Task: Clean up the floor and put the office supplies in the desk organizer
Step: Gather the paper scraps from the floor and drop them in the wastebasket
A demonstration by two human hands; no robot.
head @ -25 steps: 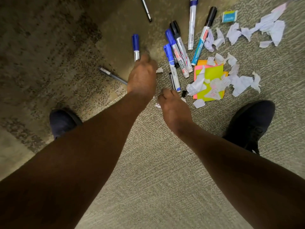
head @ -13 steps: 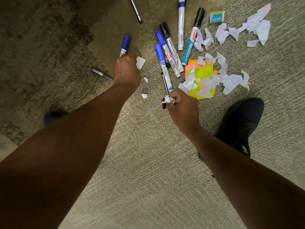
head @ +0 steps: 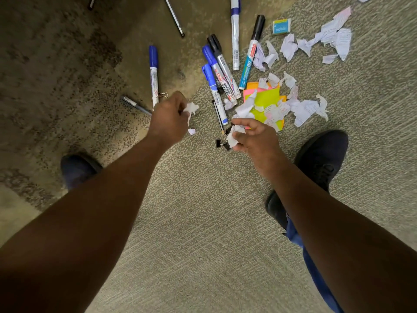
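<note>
My left hand (head: 168,119) pinches a torn white paper scrap (head: 191,108) above the carpet. My right hand (head: 255,136) grips crumpled white paper scraps (head: 233,136). Just under it lie black binder clips (head: 220,143). One small scrap (head: 191,131) lies on the carpet between my hands. Several markers (head: 220,73) lie in a fan beyond my hands, one blue-capped marker (head: 154,73) apart at the left. Bright sticky notes (head: 266,99) sit under more torn paper (head: 304,108). No desk organizer is in view.
More paper scraps (head: 334,39) and a small eraser (head: 281,26) lie at the far right. A grey pen (head: 135,105) and a thin pen (head: 174,16) lie on the darker carpet. My shoes (head: 321,154) (head: 76,169) stand either side of my arms.
Both hands have lifted off the carpet with paper scraps in them. The left hand picked up the scrap that lay beside it; the right hand now holds a bigger wad.
</note>
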